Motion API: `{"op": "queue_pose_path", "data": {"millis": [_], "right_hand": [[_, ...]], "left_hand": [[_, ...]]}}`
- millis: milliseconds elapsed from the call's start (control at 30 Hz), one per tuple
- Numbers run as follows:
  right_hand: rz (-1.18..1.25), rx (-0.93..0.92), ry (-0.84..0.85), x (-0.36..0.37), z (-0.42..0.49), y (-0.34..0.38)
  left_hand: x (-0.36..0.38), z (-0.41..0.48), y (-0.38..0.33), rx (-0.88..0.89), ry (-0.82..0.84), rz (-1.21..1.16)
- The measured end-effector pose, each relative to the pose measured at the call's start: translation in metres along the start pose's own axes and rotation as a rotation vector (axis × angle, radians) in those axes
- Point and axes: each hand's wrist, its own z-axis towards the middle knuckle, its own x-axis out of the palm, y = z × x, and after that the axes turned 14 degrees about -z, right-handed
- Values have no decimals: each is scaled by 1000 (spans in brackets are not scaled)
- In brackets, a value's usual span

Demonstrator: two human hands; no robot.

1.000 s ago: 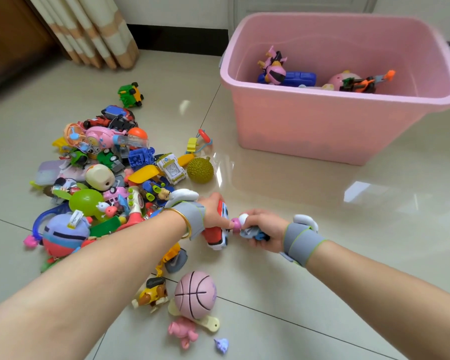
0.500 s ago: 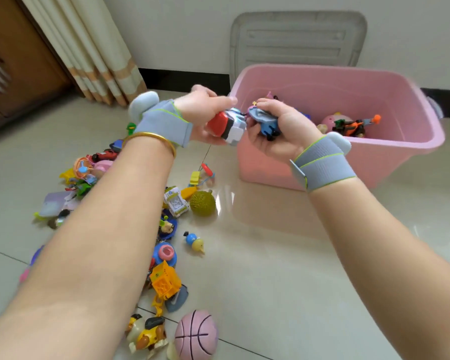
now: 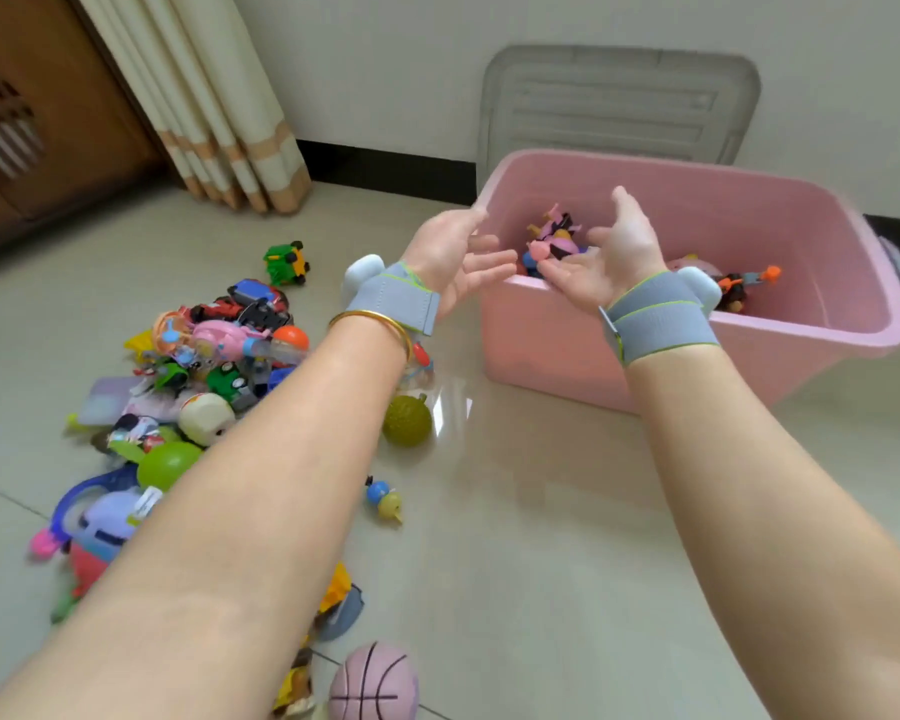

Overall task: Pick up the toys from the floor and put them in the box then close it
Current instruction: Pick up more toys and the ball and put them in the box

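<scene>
Pink box [image 3: 541, 345] is sitting lidless on glossy floor tiles [image 3: 541, 511], toys [image 3: 557, 236] lying inside just beyond the left hand [image 3: 453, 257] and right hand [image 3: 611, 257], both hovering with fingers spread, holding nothing, a toy pile [image 3: 204, 366] lying at left near a curtain [image 3: 219, 96].

Curtain [image 3: 219, 96] beside, perhaps, a door [image 3: 48, 127].
</scene>
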Motion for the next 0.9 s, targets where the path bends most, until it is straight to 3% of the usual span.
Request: {"op": "queue_pose_path", "data": {"millis": [100, 200, 367, 467, 533, 600, 667, 733, 833, 900], "right_hand": [[-137, -59, 82, 15, -26, -21], [-412, -1, 248, 27, -59, -69], [-1180, 188, 604, 12, -100, -186], [-1648, 38, 867, 0, -119, -236], [-1790, -91, 1012, -5, -132, -252], [-1949, -174, 1106, -13, -139, -263], [-2141, -217, 1143, -20, -144, -271], [-2147, -198, 1130, -25, -149, -277], [-1957, -162, 891, -24, -150, -269], [-1803, 24, 723, -22, -147, -250]], "left_hand": [[-43, -18, 1, 22, -26, 239], [-91, -47, 1, -34, -104, 474], [-169, -100, 23, -397, -120, 887], [-202, -133, 42, -659, -90, 1151], [-211, -151, 53, -873, 0, 1380], [-211, -166, 65, -942, 125, 1730], [-206, -182, 83, -786, 257, 2012], [-206, -196, 106, -621, 350, 2055], [-212, -212, 138, -614, 329, 1954], [-212, -220, 152, -628, 302, 1930]]}}
